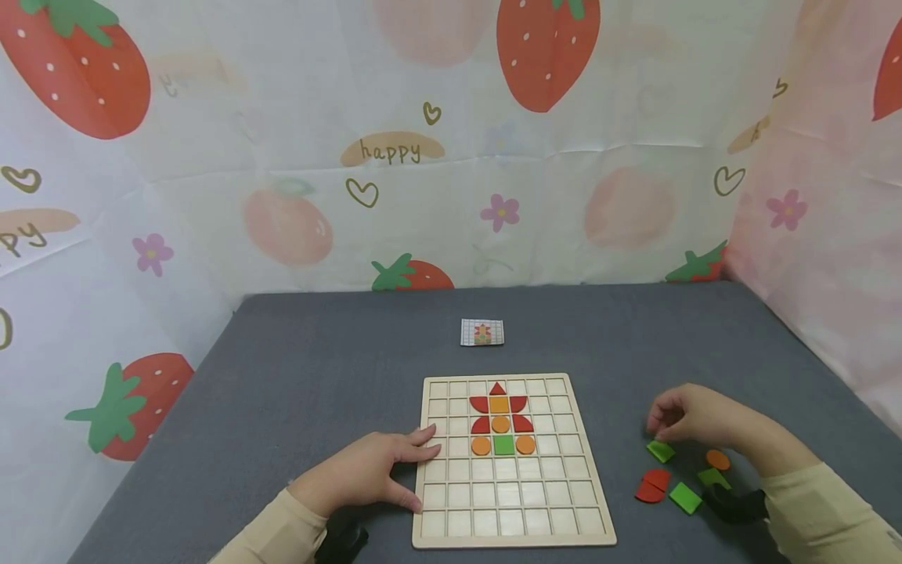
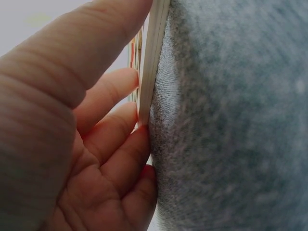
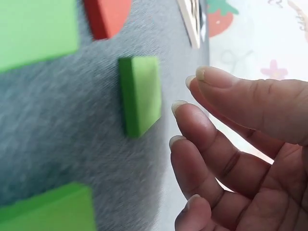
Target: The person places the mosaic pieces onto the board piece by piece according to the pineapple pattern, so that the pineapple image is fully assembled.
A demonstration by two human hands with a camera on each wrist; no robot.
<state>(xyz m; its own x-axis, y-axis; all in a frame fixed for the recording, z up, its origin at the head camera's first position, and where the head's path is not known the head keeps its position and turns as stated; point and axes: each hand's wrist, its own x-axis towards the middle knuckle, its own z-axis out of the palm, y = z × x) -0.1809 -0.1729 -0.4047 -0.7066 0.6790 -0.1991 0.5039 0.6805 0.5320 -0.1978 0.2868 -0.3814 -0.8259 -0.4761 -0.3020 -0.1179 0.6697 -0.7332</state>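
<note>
My left hand (image 1: 366, 470) rests at the left edge of a wooden grid board (image 1: 507, 521), fingers and thumb spread. In the left wrist view, fingertips (image 2: 130, 79) touch the board's pale side (image 2: 156, 48). On the board lie a red triangle (image 1: 497, 388), an orange square (image 1: 499, 405), a green square (image 1: 503, 445), orange discs (image 1: 500, 424) and red quarter-circle pieces (image 1: 519, 403). My right hand (image 1: 698, 415) hovers with loosely bent fingers just above a small green piece (image 3: 144, 94). A gap separates the fingertips from it, and the hand holds nothing.
Around the right hand lie a green square (image 1: 685, 498), red pieces (image 1: 652, 486), an orange disc (image 1: 717, 460) and another green piece (image 1: 713, 479). A small pattern card (image 1: 482, 332) lies behind the board on the grey tablecloth (image 1: 338, 352). Strawberry-print curtains (image 1: 423, 219) hang around the table.
</note>
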